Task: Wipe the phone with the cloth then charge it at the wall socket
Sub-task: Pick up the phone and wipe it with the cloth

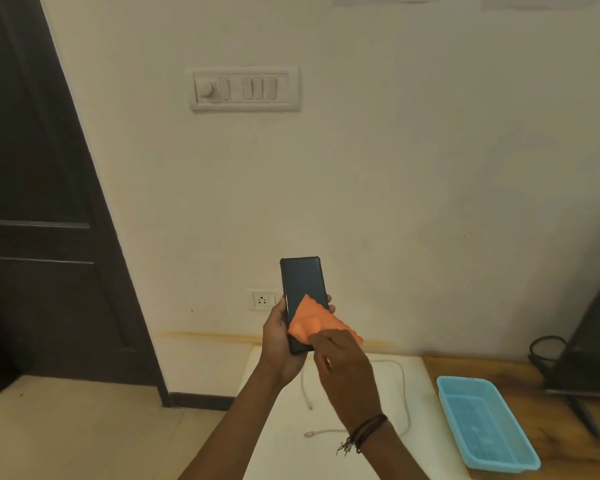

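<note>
A dark phone point(302, 284) in a black case stands upright in front of me, screen toward me. My left hand point(278, 337) grips its lower half from the left and behind. An orange cloth point(312, 320) lies against the lower screen, pressed there by my right hand point(340, 368), whose fingers curl round the cloth. The white wall socket point(262, 299) sits low on the wall, just left of the phone and partly hidden by it. A white charging cable point(404, 389) loops on the white table point(274, 441) below my hands, both ends free.
An empty light blue plastic tray point(520, 455) sits on the wooden surface point(499, 368) at the right. A dark object and black cords stand at the far right. A switch panel point(244, 89) is higher on the wall. A dark door point(42, 202) fills the left.
</note>
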